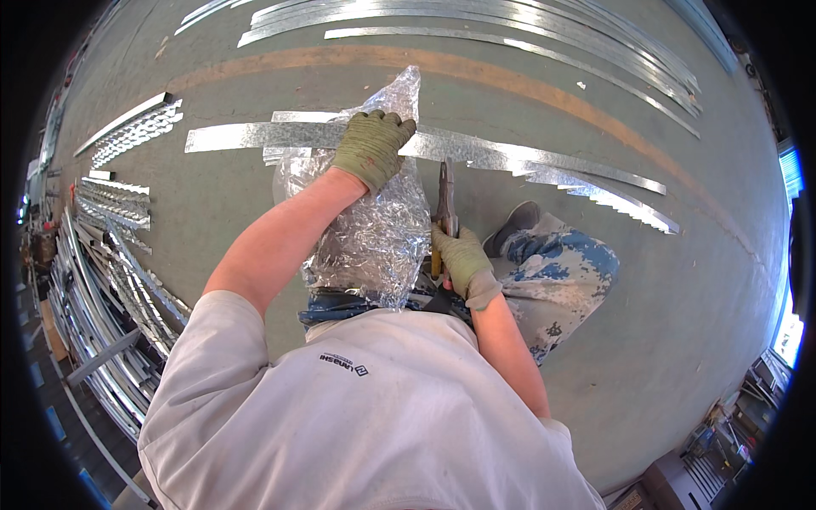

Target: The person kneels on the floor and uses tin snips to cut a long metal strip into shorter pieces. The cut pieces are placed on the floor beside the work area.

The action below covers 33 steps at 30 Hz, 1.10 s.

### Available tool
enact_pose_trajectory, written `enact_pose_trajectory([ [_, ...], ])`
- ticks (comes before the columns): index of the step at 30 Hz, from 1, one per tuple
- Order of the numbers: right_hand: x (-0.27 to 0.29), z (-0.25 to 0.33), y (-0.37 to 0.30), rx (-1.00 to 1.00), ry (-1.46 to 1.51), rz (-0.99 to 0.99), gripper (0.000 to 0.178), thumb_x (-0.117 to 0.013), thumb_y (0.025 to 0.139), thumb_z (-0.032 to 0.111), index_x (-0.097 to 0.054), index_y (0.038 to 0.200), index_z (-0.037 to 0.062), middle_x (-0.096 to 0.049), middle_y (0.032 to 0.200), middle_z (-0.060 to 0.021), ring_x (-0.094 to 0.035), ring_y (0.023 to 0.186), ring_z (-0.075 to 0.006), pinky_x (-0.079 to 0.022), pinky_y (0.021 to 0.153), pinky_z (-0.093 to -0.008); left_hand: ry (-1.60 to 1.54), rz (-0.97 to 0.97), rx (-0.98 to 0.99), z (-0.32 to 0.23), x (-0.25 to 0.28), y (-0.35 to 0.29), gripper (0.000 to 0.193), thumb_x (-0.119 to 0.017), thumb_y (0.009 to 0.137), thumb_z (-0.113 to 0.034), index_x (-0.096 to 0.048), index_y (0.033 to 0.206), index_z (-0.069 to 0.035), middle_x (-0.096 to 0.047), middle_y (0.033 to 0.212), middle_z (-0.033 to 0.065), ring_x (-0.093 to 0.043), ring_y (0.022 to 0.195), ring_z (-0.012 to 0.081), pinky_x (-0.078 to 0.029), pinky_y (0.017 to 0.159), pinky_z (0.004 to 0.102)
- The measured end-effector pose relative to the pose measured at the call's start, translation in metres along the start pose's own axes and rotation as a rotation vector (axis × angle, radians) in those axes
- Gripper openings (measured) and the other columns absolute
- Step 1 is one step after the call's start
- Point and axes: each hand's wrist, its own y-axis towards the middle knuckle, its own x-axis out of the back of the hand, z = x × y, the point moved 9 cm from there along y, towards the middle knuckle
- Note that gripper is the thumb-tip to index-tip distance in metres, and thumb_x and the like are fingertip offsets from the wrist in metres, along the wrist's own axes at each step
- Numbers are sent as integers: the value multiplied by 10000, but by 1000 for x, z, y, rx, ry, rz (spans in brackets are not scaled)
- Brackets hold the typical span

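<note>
A flat galvanized metal strip point(255, 136) lies crosswise in front of me, with more strips point(620, 204) stacked under and beside its right part. My left hand point(371, 150), in a green glove, is closed over this strip, its fingers curled over the far edge. Beneath that forearm, crumpled clear plastic wrap point(374, 238) spreads from my lap past the strip. My gloved right hand point(464, 262) is wrapped round the yellow handles of tin snips point(446, 195). Their jaws point away from me, close to the strip's near edge; whether they touch it I cannot tell.
Long metal strips point(510, 42) lie across the floor at the far side. Toothed metal pieces point(140, 136) sit at the left, with a pile of long metal profiles point(102, 314) nearer. My bent leg in camouflage trousers point(561, 272) is at the right.
</note>
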Motion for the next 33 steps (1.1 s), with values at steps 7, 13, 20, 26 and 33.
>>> enact_pose_trajectory([
  [7, 1, -3, 5, 30, -43, -15, 350, -734, 1141, 429, -716, 1143, 79, -626, 687, -56, -522, 419, -191, -398, 374, -376, 2, 19, 9, 0, 0, 0, 492, -848, 975, -296, -705, 1422, -150, -750, 1318, 87, -707, 1297, 313, -567, 1077, 512],
  [13, 1, -2, 5, 39, -10, -21, 317, -748, 1136, 399, -715, 1110, 84, -621, 682, -47, -525, 424, -190, -396, 372, -378, -4, -12, -2, 1, -2, 0, 484, -854, 966, -304, -713, 1405, -156, -750, 1318, 89, -709, 1284, 316, -567, 1070, 517],
  [20, 0, -1, 4, 52, -5, -39, 277, -742, 1131, 343, -705, 1147, 70, -627, 695, -59, -523, 425, -198, -394, 367, -383, 3, 38, 2, 3, -8, 3, 575, -827, 968, -301, -681, 1514, -201, -754, 1317, 102, -706, 1264, 339, -540, 1070, 536],
  [26, 0, -4, 5, 16, -11, -31, 365, -779, 1086, 398, -746, 1266, 81, -657, 739, -46, -570, 497, -191, -433, 406, -394, 1, 17, -1, 1, -4, 1, 500, -856, 966, -321, -710, 1418, -165, -745, 1326, 91, -702, 1302, 320, -558, 1084, 521],
  [33, 0, -3, 4, 70, 79, -59, 297, -800, 1067, 339, -774, 1171, 62, -694, 754, -58, -576, 501, -181, -428, 439, -394, -17, 28, 15, 2, -3, 3, 536, -848, 969, -307, -699, 1470, -186, -751, 1335, 93, -702, 1306, 328, -548, 1090, 520],
])
